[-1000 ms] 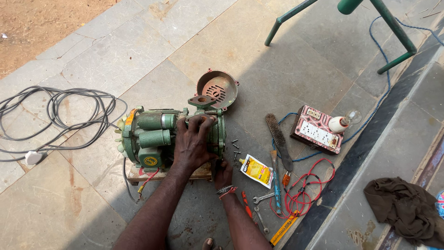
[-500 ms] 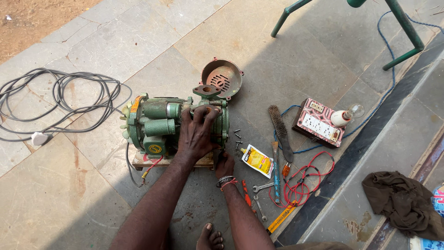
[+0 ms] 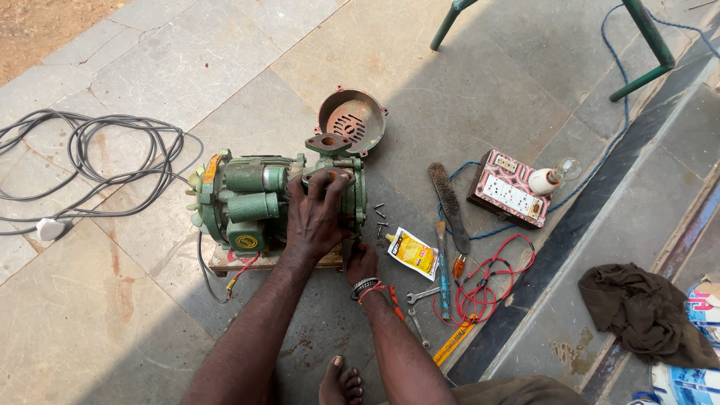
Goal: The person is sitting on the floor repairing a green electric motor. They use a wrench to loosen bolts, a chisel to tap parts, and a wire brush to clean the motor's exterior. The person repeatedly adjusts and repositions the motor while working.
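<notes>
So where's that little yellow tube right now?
In the head view, the yellow tube lies on the stone floor, right of the green pump, beside the wire brush.
</notes>
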`<state>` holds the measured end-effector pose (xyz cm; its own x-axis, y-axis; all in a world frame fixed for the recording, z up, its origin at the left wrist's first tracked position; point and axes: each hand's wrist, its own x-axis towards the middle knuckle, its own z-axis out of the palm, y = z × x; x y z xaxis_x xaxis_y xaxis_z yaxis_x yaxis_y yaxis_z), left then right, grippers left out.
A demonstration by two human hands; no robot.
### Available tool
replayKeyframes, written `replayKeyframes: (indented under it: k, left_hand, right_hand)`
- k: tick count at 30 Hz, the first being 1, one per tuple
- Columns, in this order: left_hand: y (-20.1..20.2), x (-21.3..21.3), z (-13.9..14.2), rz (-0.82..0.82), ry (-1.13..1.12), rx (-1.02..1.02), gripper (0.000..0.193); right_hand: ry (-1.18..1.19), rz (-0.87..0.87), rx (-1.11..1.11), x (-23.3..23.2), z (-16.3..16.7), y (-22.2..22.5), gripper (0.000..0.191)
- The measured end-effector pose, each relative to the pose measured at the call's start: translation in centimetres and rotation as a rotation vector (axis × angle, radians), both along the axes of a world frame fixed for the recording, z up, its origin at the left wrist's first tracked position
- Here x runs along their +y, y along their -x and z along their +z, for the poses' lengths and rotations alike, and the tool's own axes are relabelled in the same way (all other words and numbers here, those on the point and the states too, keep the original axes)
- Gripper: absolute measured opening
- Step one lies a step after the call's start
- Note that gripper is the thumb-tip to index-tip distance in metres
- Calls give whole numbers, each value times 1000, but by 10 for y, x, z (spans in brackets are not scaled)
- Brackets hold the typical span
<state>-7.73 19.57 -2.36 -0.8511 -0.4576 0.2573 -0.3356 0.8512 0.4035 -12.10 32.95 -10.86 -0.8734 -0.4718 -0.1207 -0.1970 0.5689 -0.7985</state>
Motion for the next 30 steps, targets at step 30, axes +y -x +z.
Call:
replayKeyframes:
  k: [30]
  left_hand:
    - [-22,17,-3,-9,65,32,105]
  right_hand:
    - [115,-435,-560,42,30,-22,54]
